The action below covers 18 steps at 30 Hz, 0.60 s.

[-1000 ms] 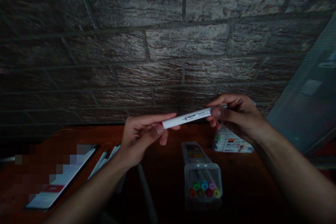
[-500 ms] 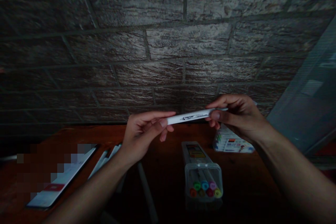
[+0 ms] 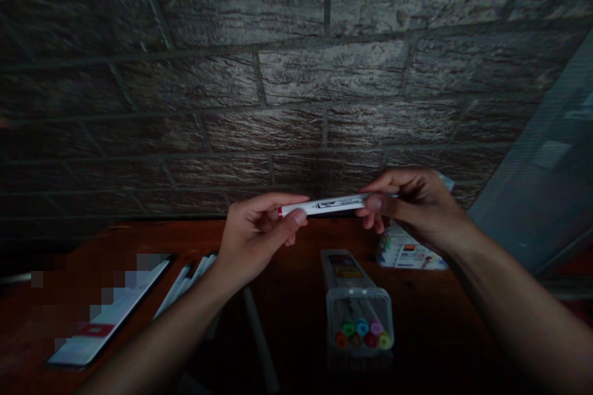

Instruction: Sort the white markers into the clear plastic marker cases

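Observation:
A white marker (image 3: 331,205) with black print and a red left end is held level above the table, in front of the wall. My left hand (image 3: 259,228) pinches it near the red end between thumb and fingers. Around its other end, the thumb and fingers of my right hand (image 3: 412,203) are closed, hiding that tip. Below the marker stands a clear plastic case (image 3: 360,321) with its lid folded back, holding several markers with coloured ends facing me.
Behind the case at right sits a white printed pack (image 3: 410,250). Several white markers (image 3: 178,287) lie left of my left forearm, and one more pale marker (image 3: 260,339) lies near the middle. A phone (image 3: 92,339) rests at the left. A stone-block wall (image 3: 296,74) rises behind the wooden table (image 3: 143,234).
My left hand has slid a little along the marker toward my right hand, so the red end now shows past its fingers. The marker has turned slightly and lies more level.

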Each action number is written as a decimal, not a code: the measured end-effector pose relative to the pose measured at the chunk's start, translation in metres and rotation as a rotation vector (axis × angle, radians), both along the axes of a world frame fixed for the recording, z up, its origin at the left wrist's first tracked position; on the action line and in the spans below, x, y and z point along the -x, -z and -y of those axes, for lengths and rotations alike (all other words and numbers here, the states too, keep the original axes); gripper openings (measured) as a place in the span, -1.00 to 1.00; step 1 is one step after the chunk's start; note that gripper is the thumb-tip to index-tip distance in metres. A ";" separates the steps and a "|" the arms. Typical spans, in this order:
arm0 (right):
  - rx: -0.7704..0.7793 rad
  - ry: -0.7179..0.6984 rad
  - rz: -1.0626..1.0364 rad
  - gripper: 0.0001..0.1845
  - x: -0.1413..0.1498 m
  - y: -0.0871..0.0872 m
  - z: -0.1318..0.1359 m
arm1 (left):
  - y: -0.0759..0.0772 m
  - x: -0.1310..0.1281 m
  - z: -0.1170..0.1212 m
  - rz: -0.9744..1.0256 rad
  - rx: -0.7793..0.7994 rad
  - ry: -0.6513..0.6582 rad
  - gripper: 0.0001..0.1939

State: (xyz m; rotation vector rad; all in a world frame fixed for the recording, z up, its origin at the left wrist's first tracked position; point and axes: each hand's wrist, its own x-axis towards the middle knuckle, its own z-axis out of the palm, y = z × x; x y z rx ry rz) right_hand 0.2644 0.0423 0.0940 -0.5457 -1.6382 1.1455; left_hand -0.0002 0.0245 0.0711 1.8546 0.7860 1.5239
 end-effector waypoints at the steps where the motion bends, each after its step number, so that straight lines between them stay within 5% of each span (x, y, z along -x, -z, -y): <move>1: 0.000 -0.001 0.001 -0.93 0.000 0.000 0.000 | 0.000 0.000 0.001 -0.015 -0.008 -0.021 -0.82; 18: -0.073 0.104 0.083 -0.79 0.007 -0.004 0.007 | -0.006 -0.006 0.004 -0.047 -0.091 -0.130 -0.90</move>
